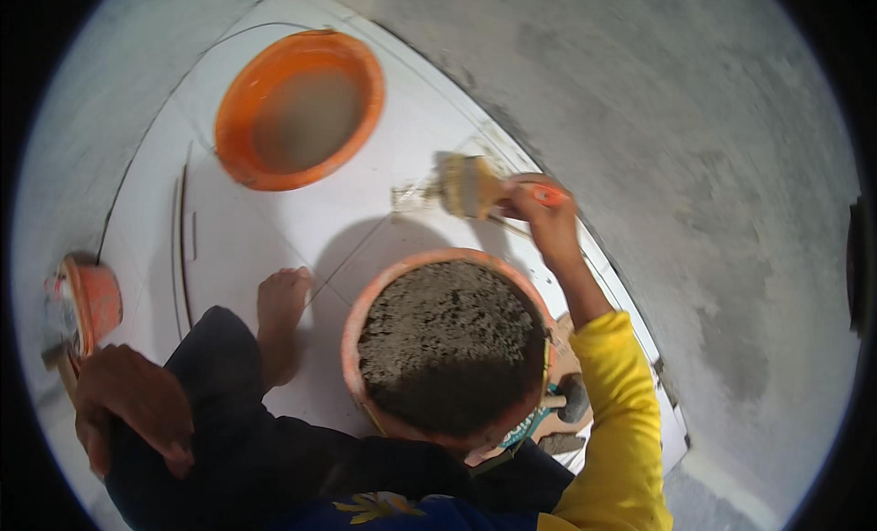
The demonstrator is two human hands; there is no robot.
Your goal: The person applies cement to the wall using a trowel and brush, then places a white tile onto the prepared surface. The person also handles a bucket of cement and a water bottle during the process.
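Observation:
My right hand [541, 202] is closed around the orange handle of a wide paintbrush [471, 187]. The brush's bristles point left, over a wet grey smear on the white tiles near the wall; motion blurs them. Below it stands a round orange bucket [354, 344] filled with grey, crumbly mortar [443, 334]. My left hand [137, 408] lies over my left knee with its fingers loosely bent and apart. A tan stick [67, 371] shows beside it; its lower end is hidden behind the hand.
An orange basin [370, 120] of cloudy water stands far left of the brush. A small reddish bucket [99, 301] is at the left wall. Thin strips [185, 243] lie on the tiles. A dark-headed tool [573, 398] lies right of the mortar bucket. A grey plastered wall [713, 165] bounds the right.

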